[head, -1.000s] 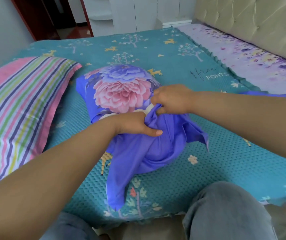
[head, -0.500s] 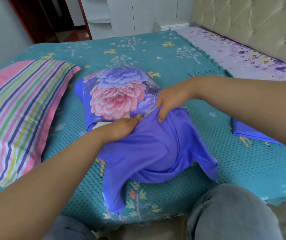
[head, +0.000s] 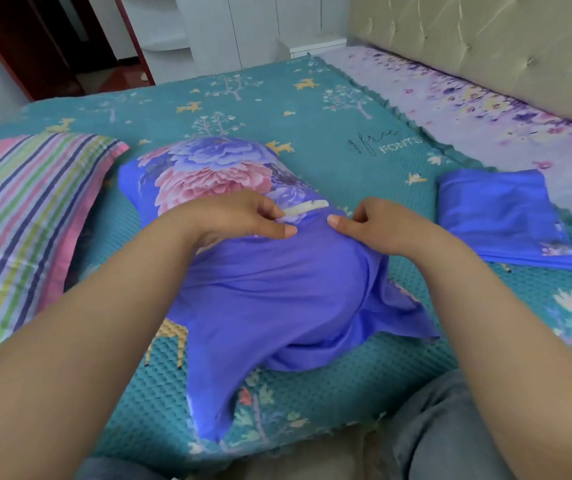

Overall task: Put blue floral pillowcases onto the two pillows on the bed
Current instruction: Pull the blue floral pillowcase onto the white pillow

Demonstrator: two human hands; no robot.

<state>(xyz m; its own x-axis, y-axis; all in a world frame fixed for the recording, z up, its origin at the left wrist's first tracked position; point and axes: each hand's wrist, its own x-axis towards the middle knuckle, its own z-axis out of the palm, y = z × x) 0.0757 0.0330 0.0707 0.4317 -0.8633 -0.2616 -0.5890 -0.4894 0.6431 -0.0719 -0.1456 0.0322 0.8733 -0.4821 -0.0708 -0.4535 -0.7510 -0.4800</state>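
Pinching smooth blue pillowcase (head: 277, 289), left hand (head: 239, 220), right hand (head: 378, 226).

Smooth, perhaps satiny cloth pillowcase (head: 263, 289); waffle-textured matt bedspread (head: 312, 109).

One view only: a wide-angle camera worn on the person's head, set at the bed's (head: 312, 109) near edge at 6 o'clock. It faces forward and down, toward 12 o'clock across the bed. Range is close: both forearms enter from the bottom corners, and the knees (head: 450, 427) fill the lower frame. The headboard (head: 485, 46) lies at 2 o'clock, a doorway (head: 52, 46) at 10 o'clock. Straight lines bow near the edges.
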